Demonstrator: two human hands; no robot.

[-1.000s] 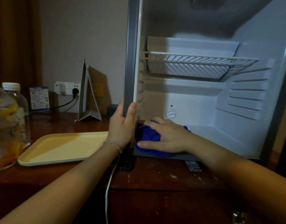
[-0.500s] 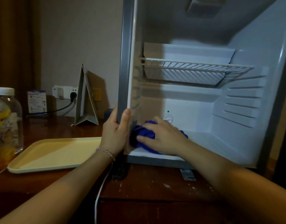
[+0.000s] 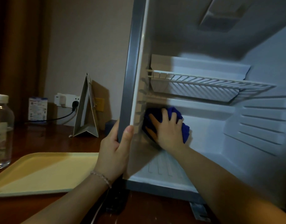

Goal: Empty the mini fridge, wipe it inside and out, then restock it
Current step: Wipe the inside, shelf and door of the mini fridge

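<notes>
The mini fridge [image 3: 134, 78] stands open on the wooden desk, its white inside bare except for a wire shelf [image 3: 208, 85]. My left hand [image 3: 114, 151] grips the fridge's grey left front edge, thumb on the inner lip. My right hand [image 3: 168, 128] is inside the fridge and presses a bunched blue cloth [image 3: 184, 126] against the left inner wall, just below the wire shelf. Part of the cloth is hidden under my fingers.
A pale yellow tray [image 3: 42, 172] lies on the desk left of the fridge. A clear jar [image 3: 1, 131] stands at the far left. A folded card stand [image 3: 87, 109], a small box [image 3: 37, 109] and a wall socket with a plugged cable [image 3: 74, 104] sit behind.
My right hand has moved the blue cloth from the fridge floor near the front edge up onto the left inner wall. My left hand stays on the fridge edge.
</notes>
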